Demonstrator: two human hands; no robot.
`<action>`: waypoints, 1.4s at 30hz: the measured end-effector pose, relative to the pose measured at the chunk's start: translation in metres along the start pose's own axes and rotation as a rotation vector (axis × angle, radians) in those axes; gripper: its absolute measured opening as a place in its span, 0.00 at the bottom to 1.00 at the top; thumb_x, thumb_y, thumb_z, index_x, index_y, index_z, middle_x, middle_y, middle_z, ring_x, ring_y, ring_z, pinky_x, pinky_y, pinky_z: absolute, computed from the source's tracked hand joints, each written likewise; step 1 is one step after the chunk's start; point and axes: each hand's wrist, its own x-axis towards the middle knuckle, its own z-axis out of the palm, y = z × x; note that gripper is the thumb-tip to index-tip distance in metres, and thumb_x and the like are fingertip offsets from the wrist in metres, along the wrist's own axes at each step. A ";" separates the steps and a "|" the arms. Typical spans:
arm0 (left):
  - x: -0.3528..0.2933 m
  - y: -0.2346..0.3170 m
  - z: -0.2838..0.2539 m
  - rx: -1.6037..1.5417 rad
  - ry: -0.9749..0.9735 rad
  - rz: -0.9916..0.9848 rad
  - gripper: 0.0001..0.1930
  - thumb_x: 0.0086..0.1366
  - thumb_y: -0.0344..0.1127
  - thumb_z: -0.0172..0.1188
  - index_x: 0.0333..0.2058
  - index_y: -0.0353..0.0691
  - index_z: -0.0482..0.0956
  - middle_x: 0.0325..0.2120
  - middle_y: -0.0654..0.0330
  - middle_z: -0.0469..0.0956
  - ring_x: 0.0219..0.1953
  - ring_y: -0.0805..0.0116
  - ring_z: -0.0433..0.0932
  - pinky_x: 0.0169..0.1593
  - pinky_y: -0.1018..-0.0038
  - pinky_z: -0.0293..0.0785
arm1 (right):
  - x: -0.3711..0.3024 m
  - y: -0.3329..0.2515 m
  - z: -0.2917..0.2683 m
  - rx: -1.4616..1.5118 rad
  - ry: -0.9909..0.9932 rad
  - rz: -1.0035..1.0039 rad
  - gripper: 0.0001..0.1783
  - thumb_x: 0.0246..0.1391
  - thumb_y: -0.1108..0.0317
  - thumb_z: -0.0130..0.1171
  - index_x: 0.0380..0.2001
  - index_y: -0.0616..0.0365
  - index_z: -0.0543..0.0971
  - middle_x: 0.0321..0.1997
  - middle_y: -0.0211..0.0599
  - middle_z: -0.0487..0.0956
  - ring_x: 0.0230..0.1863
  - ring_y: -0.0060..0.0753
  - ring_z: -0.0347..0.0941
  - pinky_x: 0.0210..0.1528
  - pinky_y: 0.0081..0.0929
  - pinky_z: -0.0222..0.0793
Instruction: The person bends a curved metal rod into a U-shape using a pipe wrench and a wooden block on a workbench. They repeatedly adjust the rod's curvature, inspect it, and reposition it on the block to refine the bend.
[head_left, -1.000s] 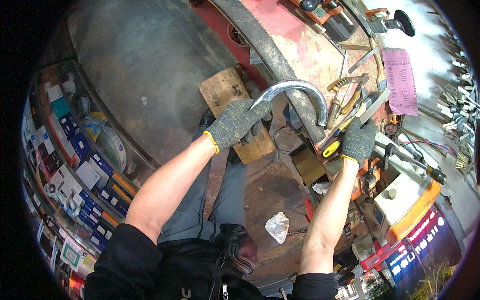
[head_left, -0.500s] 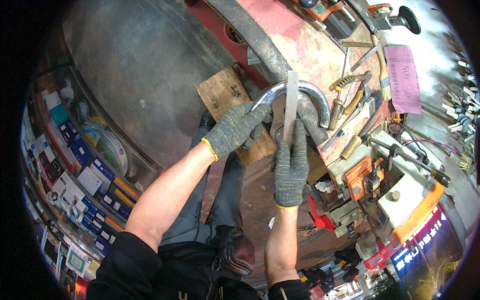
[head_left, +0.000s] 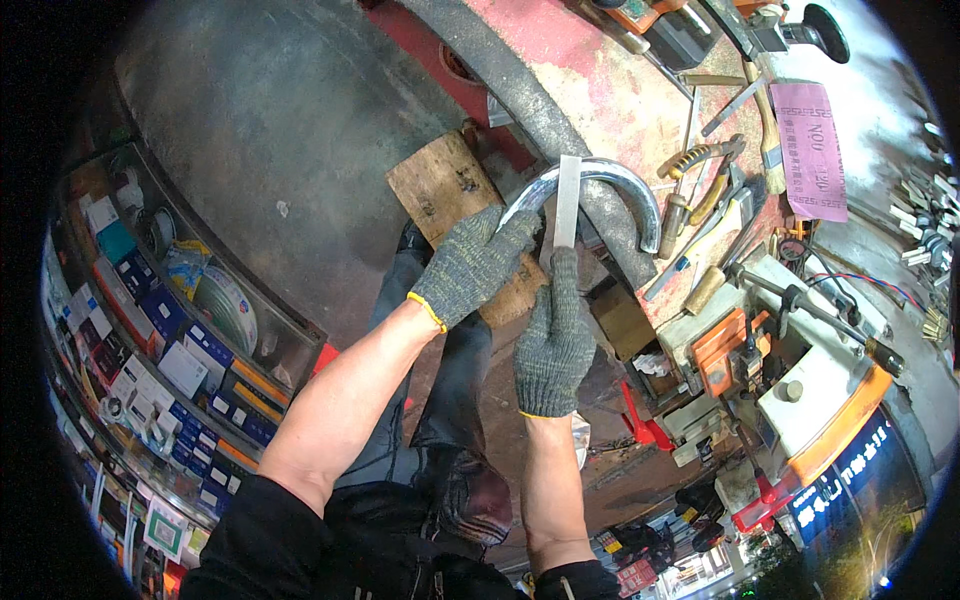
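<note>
- Two gloved hands are in my view. I have the left hand [head_left: 472,258] wrapped round one end of the curved metal bar [head_left: 620,173], and the right hand [head_left: 553,345] gripping the near end of a flat metal strip [head_left: 567,200], a finger laid along it.
- The strip crosses over the bar, left of the top of its bend — whether they touch, I can't tell.
- Under the bar runs the edge of the bench [head_left: 600,115]; I can't make out whether the bar rests there or hangs from the hand.
- By its shine I judge the bar stiff, fairly heavy and slippery in a loose grip. I'd hold it in a full fist at the straighter end, since the bend could make it roll.
- The strip looks rigid and lighter than the bar; I'd take it by its near end.
- Just right of the bar's free end lies a wooden-handled tool [head_left: 674,212], with yellow-handled pliers [head_left: 693,158] beyond; farther right of the bar are a brush [head_left: 773,162] and purple paper [head_left: 808,150].
- Left of the bar sits a wooden board [head_left: 440,185], partly covered by the left hand.
- To my eye, the tools right of the bar leave the least room — I'd count them the main obstacle.
</note>
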 end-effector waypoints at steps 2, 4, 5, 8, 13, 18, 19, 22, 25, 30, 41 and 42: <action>0.000 0.002 0.000 0.112 0.029 0.065 0.14 0.76 0.43 0.58 0.45 0.38 0.80 0.26 0.61 0.77 0.26 0.71 0.75 0.30 0.70 0.73 | 0.001 0.002 -0.001 -0.014 -0.026 0.082 0.23 0.68 0.76 0.54 0.64 0.60 0.75 0.62 0.52 0.80 0.63 0.40 0.78 0.61 0.33 0.73; -0.001 0.008 0.002 0.017 0.023 -0.067 0.12 0.74 0.39 0.58 0.46 0.37 0.81 0.28 0.57 0.79 0.28 0.65 0.78 0.32 0.66 0.75 | 0.028 0.008 0.002 0.064 0.136 -0.120 0.23 0.68 0.76 0.54 0.65 0.61 0.75 0.57 0.53 0.83 0.53 0.40 0.82 0.58 0.35 0.74; -0.001 0.010 0.002 -0.112 0.006 -0.213 0.11 0.74 0.37 0.58 0.46 0.37 0.81 0.30 0.55 0.79 0.29 0.61 0.79 0.33 0.64 0.76 | 0.033 0.012 0.005 0.042 0.141 -0.199 0.23 0.66 0.76 0.55 0.64 0.59 0.76 0.56 0.55 0.82 0.54 0.47 0.82 0.57 0.37 0.75; 0.005 0.014 -0.002 0.017 -0.048 -0.151 0.09 0.71 0.34 0.59 0.46 0.39 0.81 0.33 0.51 0.80 0.33 0.54 0.81 0.34 0.59 0.77 | 0.012 0.017 0.010 0.003 0.115 -0.083 0.24 0.65 0.76 0.55 0.64 0.56 0.77 0.53 0.58 0.82 0.50 0.57 0.83 0.52 0.39 0.77; 0.001 0.015 0.000 -0.121 0.020 -0.173 0.15 0.75 0.42 0.58 0.43 0.32 0.82 0.32 0.41 0.82 0.36 0.50 0.83 0.39 0.60 0.75 | 0.019 0.013 0.003 0.028 0.091 -0.082 0.20 0.66 0.76 0.54 0.61 0.63 0.78 0.57 0.57 0.81 0.59 0.50 0.79 0.60 0.38 0.73; 0.003 0.009 0.000 0.202 -0.014 0.000 0.10 0.75 0.32 0.53 0.48 0.38 0.81 0.35 0.48 0.80 0.36 0.51 0.81 0.38 0.58 0.78 | 0.000 0.009 0.008 0.092 0.083 -0.086 0.24 0.65 0.78 0.54 0.65 0.59 0.76 0.61 0.56 0.80 0.62 0.40 0.79 0.62 0.36 0.72; 0.000 0.009 0.001 0.177 -0.017 -0.032 0.10 0.75 0.32 0.53 0.48 0.38 0.81 0.35 0.48 0.80 0.36 0.51 0.81 0.38 0.58 0.78 | -0.004 0.011 0.006 0.021 0.105 -0.145 0.24 0.66 0.76 0.55 0.64 0.56 0.77 0.52 0.56 0.82 0.51 0.46 0.81 0.54 0.38 0.75; -0.001 0.008 0.002 0.203 -0.007 0.023 0.12 0.70 0.29 0.55 0.49 0.38 0.80 0.35 0.47 0.79 0.36 0.48 0.80 0.37 0.56 0.77 | 0.013 0.020 0.004 -0.012 0.075 -0.112 0.23 0.66 0.72 0.56 0.63 0.49 0.79 0.39 0.58 0.83 0.36 0.55 0.82 0.38 0.43 0.76; 0.000 0.010 0.004 0.192 -0.006 -0.019 0.11 0.74 0.33 0.53 0.49 0.37 0.80 0.35 0.47 0.79 0.36 0.49 0.80 0.38 0.57 0.77 | 0.007 0.022 0.007 0.004 0.100 -0.105 0.24 0.65 0.72 0.57 0.64 0.50 0.77 0.43 0.56 0.83 0.39 0.53 0.81 0.42 0.42 0.75; 0.007 0.019 0.000 0.117 0.079 -0.026 0.18 0.77 0.45 0.54 0.42 0.34 0.81 0.31 0.46 0.81 0.34 0.51 0.81 0.37 0.59 0.75 | -0.003 0.015 0.005 -0.049 0.136 -0.197 0.25 0.65 0.71 0.57 0.65 0.45 0.76 0.46 0.55 0.84 0.41 0.57 0.83 0.43 0.41 0.78; 0.000 0.009 0.003 0.144 0.086 0.093 0.18 0.75 0.46 0.55 0.43 0.35 0.82 0.38 0.40 0.82 0.44 0.40 0.81 0.44 0.55 0.76 | 0.016 0.005 -0.007 0.030 0.018 -0.145 0.21 0.67 0.71 0.55 0.63 0.54 0.78 0.55 0.53 0.83 0.59 0.54 0.79 0.60 0.38 0.74; -0.003 0.009 0.004 0.189 0.075 0.074 0.18 0.75 0.46 0.55 0.43 0.34 0.81 0.38 0.40 0.82 0.44 0.40 0.81 0.43 0.55 0.76 | 0.026 0.016 -0.006 -0.015 0.089 -0.106 0.21 0.68 0.69 0.55 0.62 0.54 0.77 0.56 0.54 0.82 0.58 0.56 0.79 0.60 0.37 0.74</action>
